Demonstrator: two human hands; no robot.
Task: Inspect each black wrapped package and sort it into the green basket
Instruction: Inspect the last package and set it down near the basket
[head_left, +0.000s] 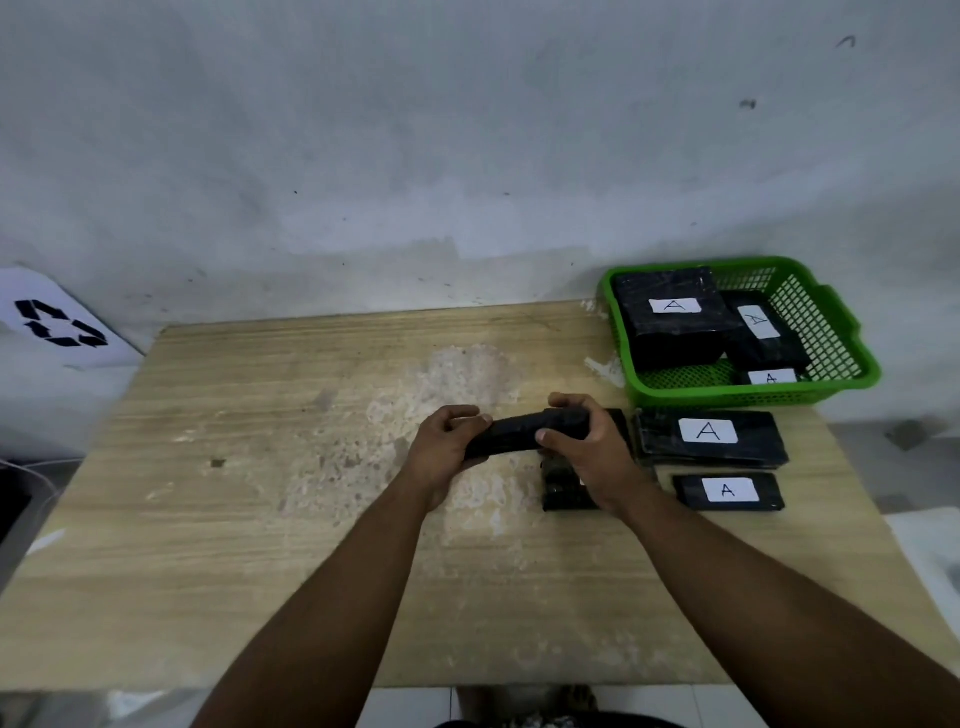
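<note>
Head view shows the sorting partly done. Three black wrapped packages with white "A" labels already lie in the green basket (831, 322), which sits beyond and to the right of the hands: a large one (670, 322) at its left, a narrower one (763, 338) beside it, and a third (772, 376) of which only the label edge shows at the near wall. Left to sort, as far as can be seen, are the held package (519, 434), a long labelled package (711, 436) just right of the right hand, a smaller labelled package (728, 492) nearer the person and right of that wrist, and another dark package (563, 488) lying on the table (260, 467) directly under the right hand, mostly hidden. So roughly half appears finished, judging by the count alone.

Both forearms reach forward over the table and meet near its middle. The left hand (447, 441) is closed around the left end of the held package, fingers curled over its top and thumb toward the near side. The right hand (587, 441) is clamped on the right end, fingers wrapped over the far edge and thumb pressed on the near face. The package is raised slightly off the table between the two hands, seen edge-on and tilted, with no label visible, which suggests it is being turned for inspection. The basket is near but not touching either hand.
</note>
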